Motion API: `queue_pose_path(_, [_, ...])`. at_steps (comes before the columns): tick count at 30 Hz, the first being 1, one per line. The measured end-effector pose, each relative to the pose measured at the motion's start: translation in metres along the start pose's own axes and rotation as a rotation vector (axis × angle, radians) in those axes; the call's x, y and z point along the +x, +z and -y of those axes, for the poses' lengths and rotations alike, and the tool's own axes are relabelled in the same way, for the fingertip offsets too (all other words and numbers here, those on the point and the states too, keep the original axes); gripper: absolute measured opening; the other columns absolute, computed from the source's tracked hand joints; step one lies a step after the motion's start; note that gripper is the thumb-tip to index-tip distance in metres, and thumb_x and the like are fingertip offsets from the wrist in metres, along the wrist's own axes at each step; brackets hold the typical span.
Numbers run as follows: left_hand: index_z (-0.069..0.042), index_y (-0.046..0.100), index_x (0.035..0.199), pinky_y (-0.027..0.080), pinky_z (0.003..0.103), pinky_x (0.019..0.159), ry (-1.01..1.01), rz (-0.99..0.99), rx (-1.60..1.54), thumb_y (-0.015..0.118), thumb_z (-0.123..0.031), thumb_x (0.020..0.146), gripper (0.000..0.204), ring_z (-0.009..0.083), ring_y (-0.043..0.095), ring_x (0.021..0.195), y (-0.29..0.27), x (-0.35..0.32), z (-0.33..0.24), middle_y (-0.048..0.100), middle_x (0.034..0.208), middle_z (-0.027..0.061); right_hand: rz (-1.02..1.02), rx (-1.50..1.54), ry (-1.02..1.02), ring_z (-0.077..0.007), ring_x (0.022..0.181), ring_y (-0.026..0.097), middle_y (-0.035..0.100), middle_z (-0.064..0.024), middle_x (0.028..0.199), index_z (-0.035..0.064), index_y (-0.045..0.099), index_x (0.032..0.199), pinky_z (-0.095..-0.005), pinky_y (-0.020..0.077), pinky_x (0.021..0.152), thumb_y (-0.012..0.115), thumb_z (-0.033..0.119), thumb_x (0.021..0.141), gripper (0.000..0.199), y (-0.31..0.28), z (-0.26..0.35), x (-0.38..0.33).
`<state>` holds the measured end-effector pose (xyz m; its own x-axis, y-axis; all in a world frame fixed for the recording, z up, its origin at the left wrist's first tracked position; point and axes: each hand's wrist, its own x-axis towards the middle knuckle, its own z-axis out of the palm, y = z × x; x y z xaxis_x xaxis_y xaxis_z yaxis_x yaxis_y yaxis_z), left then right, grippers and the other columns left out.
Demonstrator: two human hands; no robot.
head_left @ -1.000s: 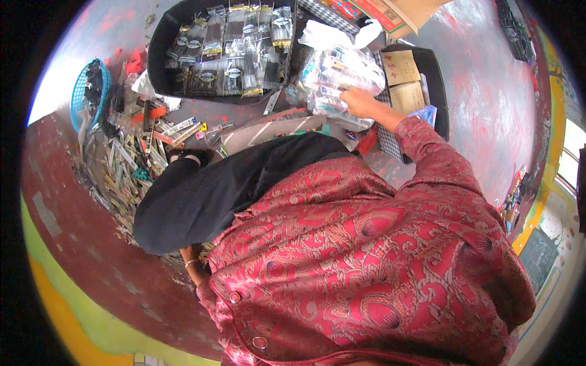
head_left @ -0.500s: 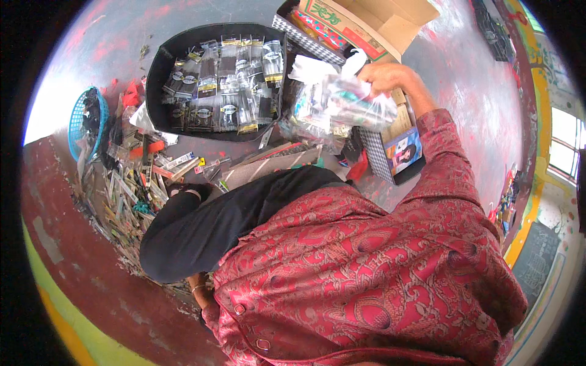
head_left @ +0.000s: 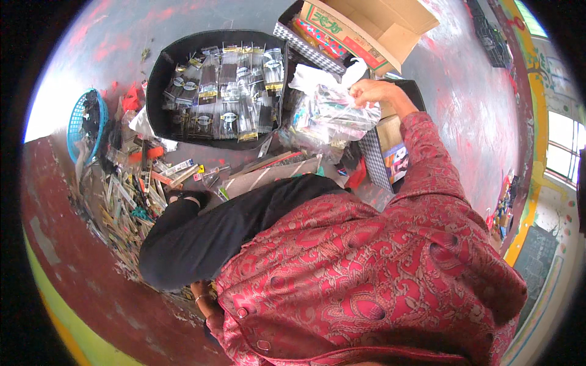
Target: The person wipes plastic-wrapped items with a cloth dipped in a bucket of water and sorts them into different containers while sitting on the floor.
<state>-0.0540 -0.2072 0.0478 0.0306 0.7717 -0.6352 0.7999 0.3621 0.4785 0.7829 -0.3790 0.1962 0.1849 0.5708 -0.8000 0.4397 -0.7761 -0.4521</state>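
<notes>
My right hand is closed on the edge of a clear plastic bag with small mixed items inside. A white piece of plastic sticks up at the bag's far left side. The bag hangs between a black tub on its left and a checked-pattern box on its right. In the tub lie several clear packets with dark thin contents. My left hand is low beside my bent knee; only the wrist with a bracelet shows, and its fingers are hidden.
An open cardboard carton rests on another checked box at the back. At left stand a blue basket and a pile of thin strips and packaging scraps. A flat piece of card lies before my leg.
My right hand has moved a little left with the plastic bag, uncovering more of the checked box on the right. My left hand stays low by the knee.
</notes>
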Motion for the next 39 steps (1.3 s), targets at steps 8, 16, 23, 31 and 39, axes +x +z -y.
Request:
queue_pose_path(8, [-0.003, 0.059, 0.092, 0.046, 0.035, 0.067, -0.013, -0.025, -0.009, 0.062, -0.019, 0.067, 0.030, 0.0247, 0.057, 0.081, 0.001, -0.005, -0.001, 0.060, 0.093, 0.0105, -0.609, -0.392, 0.060, -0.0289, 0.088, 0.058, 0.057, -0.0162, 0.100, 0.0205, 0.047, 0.118, -0.0387, 0.0464, 0.074, 0.049, 0.008, 0.072, 0.047, 0.003, -0.009, 0.042])
queue_pose_path(16, [-0.002, 0.058, 0.093, 0.046, 0.035, 0.066, -0.029, -0.049, -0.030, 0.061, -0.018, 0.069, 0.030, 0.0242, 0.057, 0.080, 0.004, -0.011, -0.006, 0.060, 0.093, 0.0109, -0.356, -0.413, 0.008, -0.0268, 0.102, 0.051, 0.054, -0.0140, 0.110, 0.0117, 0.053, 0.112, -0.0327, 0.0387, 0.087, 0.054, 0.014, 0.068, 0.044, -0.012, -0.045, 0.102])
queue_pose_path(23, [0.000, 0.057, 0.094, 0.046, 0.034, 0.065, -0.053, -0.036, -0.035, 0.061, -0.018, 0.070, 0.030, 0.0238, 0.056, 0.079, 0.007, -0.016, -0.011, 0.060, 0.094, 0.0113, -0.314, -0.113, 0.116, -0.0215, 0.079, 0.057, 0.062, -0.0100, 0.083, 0.0053, 0.063, 0.085, -0.0325, 0.0434, 0.068, 0.054, 0.015, 0.064, 0.025, -0.029, -0.090, 0.108])
queue_pose_path(31, [0.001, 0.056, 0.095, 0.046, 0.034, 0.064, -0.061, -0.033, -0.023, 0.061, -0.017, 0.071, 0.030, 0.0234, 0.056, 0.078, 0.007, -0.017, -0.021, 0.060, 0.094, 0.0117, -0.845, 1.109, -0.126, -0.0055, 0.036, 0.039, 0.051, 0.0016, 0.056, 0.0085, 0.057, 0.078, -0.0192, 0.0251, 0.031, 0.061, 0.010, 0.071, 0.008, -0.011, -0.058, 0.089])
queue_pose_path(39, [0.003, 0.056, 0.096, 0.046, 0.033, 0.063, -0.052, -0.047, -0.030, 0.061, -0.016, 0.073, 0.030, 0.0230, 0.056, 0.078, -0.001, -0.021, -0.026, 0.059, 0.094, 0.0121, -0.626, 1.757, -0.688, -0.0117, 0.048, 0.043, 0.051, 0.0008, 0.071, 0.0104, 0.055, 0.083, -0.0225, 0.0307, 0.041, 0.058, 0.011, 0.079, 0.005, -0.019, -0.039, 0.087])
